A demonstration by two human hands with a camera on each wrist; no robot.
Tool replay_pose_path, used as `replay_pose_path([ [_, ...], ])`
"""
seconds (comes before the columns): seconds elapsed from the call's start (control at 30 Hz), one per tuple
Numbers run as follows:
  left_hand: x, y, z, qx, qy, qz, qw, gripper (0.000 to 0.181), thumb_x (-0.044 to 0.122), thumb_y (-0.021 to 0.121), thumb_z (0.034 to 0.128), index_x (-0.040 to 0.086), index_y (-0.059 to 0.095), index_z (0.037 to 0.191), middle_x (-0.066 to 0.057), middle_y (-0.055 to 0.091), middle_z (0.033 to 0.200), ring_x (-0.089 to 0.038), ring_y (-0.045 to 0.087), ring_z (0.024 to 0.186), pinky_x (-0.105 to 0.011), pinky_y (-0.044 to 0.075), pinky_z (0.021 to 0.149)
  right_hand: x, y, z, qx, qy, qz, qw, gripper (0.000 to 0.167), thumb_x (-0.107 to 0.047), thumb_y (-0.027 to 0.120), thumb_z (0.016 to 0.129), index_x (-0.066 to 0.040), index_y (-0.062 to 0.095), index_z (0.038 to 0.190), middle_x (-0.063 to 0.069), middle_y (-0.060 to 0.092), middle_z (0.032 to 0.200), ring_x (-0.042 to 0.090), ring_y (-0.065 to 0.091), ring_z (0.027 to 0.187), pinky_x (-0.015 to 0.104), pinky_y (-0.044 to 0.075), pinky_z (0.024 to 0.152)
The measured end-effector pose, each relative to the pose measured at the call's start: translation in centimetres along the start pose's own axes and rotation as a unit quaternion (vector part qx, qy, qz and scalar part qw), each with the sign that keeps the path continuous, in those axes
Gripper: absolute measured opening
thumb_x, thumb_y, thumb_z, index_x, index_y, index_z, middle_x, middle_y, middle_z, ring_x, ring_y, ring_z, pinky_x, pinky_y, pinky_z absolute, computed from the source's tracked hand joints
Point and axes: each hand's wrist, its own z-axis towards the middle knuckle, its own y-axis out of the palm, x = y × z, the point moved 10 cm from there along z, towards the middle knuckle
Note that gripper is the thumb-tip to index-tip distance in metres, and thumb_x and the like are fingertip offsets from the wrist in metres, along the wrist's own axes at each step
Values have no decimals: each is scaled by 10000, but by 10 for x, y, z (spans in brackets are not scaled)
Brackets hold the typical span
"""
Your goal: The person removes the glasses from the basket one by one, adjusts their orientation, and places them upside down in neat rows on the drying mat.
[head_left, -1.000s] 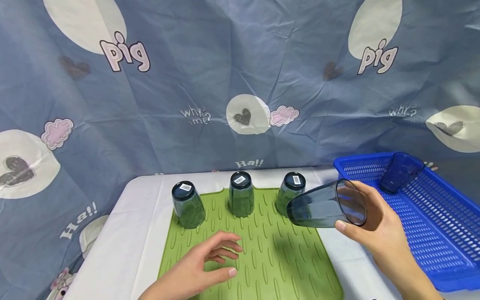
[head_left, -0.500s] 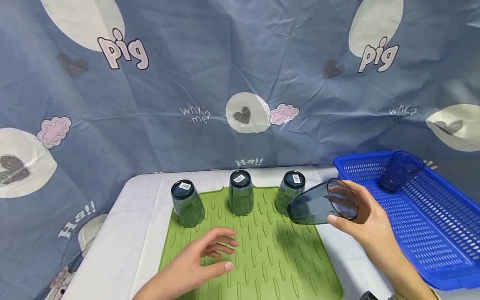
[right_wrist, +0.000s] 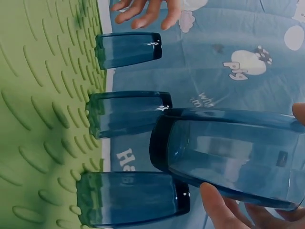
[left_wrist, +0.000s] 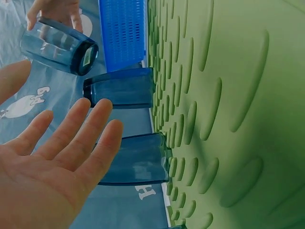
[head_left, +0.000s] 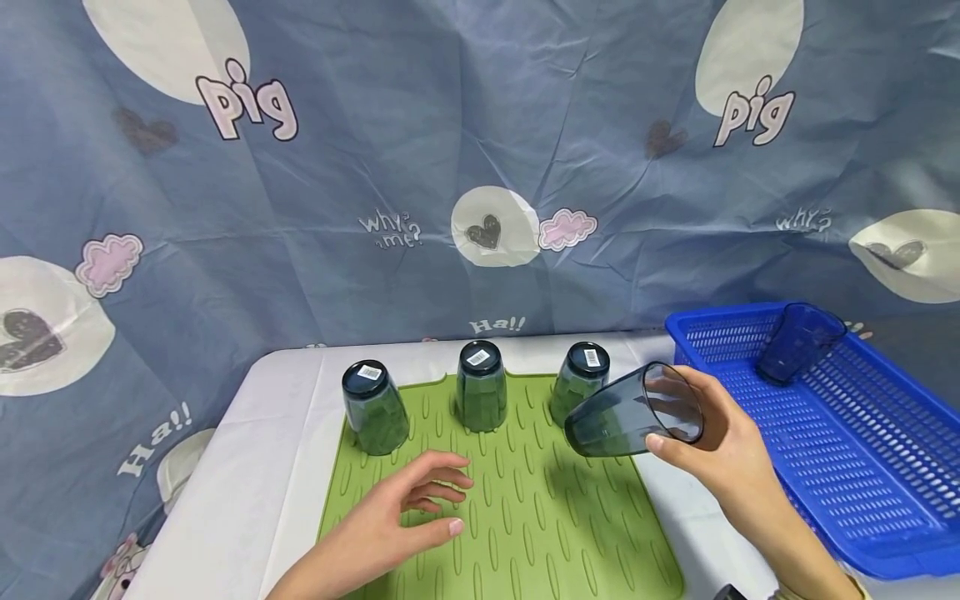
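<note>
- Right hand (head_left: 727, 454): shifted left since the first picture, away from the basket (head_left: 840, 467); most of the shift came early, only a little in the last half second.
- Held glass (head_left: 611, 414): carried left with it, base now dipping slightly more steeply below the rim.
- Left hand (head_left: 401, 517): moved a little left and farther forward over the mat (head_left: 570, 542).
- Gap between the two hands: slightly narrower.
- Basket: more of its near left side uncovered by the right forearm (head_left: 791, 542).
- Dark object (head_left: 729, 593) at bottom edge: more visible than at first.
</note>
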Motion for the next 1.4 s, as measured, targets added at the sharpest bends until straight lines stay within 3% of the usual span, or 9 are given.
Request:
replay_pose_path([
  [0.2,-3,0,1,50,-64,-57,10000,463,291,698,933,286,501,1352,55,590,1268,-264,577,1182,-368,488,978,1,5,-2,-95,20,13,10000,651,170,640,835,13,405,1421,97,558,1324,155,572,1166,218,534,862],
  [0.47,1,-9,5,431,29,-78,9990,472,259,731,907,287,521,1329,41,557,1308,-254,575,1188,-356,490,980,5,15,-6,-130,54,382,9992,620,200,603,834,14,424,1398,98,559,1333,182,582,1156,255,549,851],
  [0.77,-1,-5,7,575,-205,-392,9974,515,244,766,875,282,526,1329,18,544,1329,-228,559,1212,-357,484,990,15,31,-10,-306,323,592,9973,585,155,587,858,33,408,1402,86,563,1326,186,579,1160,269,536,877],
  [0.9,-4,3,8,484,-324,-686,9959,546,222,778,864,268,516,1341,1,509,1373,-270,516,1265,-347,476,1000,17,37,-12,-426,340,820,9951,569,150,569,861,11,426,1395,108,576,1314,212,579,1167,291,529,903],
  [1.13,-4,15,10,93,-419,-776,9961,570,238,764,878,282,488,1374,-8,480,1413,-289,482,1299,-342,477,1001,22,52,-17,-780,506,1216,9882,562,67,571,881,-58,432,1410,133,525,1359,237,540,1205,349,537,898],
  [1.3,-6,25,10,-245,-523,-1171,9914,634,205,765,878,264,433,1415,-22,425,1468,-295,438,1339,-372,463,1021,28,65,-24,-1002,724,1629,9789,551,7,594,890,-86,421,1405,127,484,1400,240,513,1240,387,527,925],
  [1.4,-8,29,10,-432,-517,-1407,9878,678,182,772,870,223,406,1440,-52,399,1499,-283,403,1370,-392,440,1048,32,71,-30,-1056,832,1701,9762,557,-33,607,896,-116,414,1412,115,453,1430,219,468,1289,344,488,968],
])
